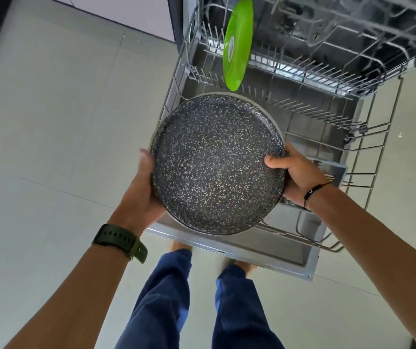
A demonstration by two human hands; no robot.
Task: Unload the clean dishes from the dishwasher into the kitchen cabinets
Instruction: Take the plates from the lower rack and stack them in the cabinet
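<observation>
**Speckled plate held over the lower rack**

A round dark speckled plate is being gripped at opposite rims by the left hand and right hand, above the near end of the grey wire lower rack. A round green plate is being held upright in the far tines.

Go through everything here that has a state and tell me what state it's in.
Dark speckled round plate: lifted, held over the lower rack.
Left hand: grips the plate's left rim.
Right hand: grips its right rim.
Green round plate: upright on edge in the rack.
Dishwasher door: open, folded down.
Wire lower rack: pulled out.
</observation>
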